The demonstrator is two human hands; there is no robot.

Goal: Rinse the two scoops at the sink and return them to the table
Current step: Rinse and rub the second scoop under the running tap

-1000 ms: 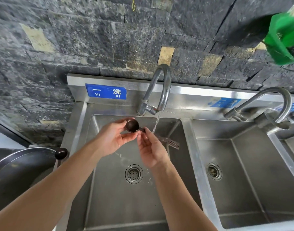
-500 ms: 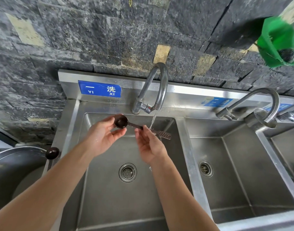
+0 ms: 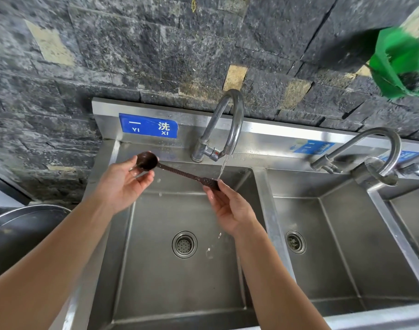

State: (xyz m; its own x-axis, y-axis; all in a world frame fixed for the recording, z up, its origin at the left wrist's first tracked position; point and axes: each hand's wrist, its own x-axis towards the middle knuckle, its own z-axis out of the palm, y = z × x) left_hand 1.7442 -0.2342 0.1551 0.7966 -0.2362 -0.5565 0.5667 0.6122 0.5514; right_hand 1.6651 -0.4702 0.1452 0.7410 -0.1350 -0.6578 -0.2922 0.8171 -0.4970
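Observation:
A dark brown scoop (image 3: 180, 172) with a long ribbed handle is held level over the left sink basin (image 3: 156, 282). My left hand (image 3: 123, 184) grips its round bowl at the left. The fingertips of my right hand (image 3: 230, 210) pinch the flat end of the handle. A thin stream of water (image 3: 224, 166) falls from the curved faucet (image 3: 232, 115) onto that handle end and my right fingers. Only this one scoop shows in view.
The drain (image 3: 184, 244) sits in the basin floor under my hands. A second basin (image 3: 346, 258) with its own faucet (image 3: 382, 144) lies to the right. A large metal bowl (image 3: 25, 222) is at the left, and a green container (image 3: 398, 65) hangs on the stone wall.
The scoop has shifted left, so the stream now hits the handle end instead of the part near the bowl. My right fingers slid out to the handle's end. The scoop on the left rim is out of sight.

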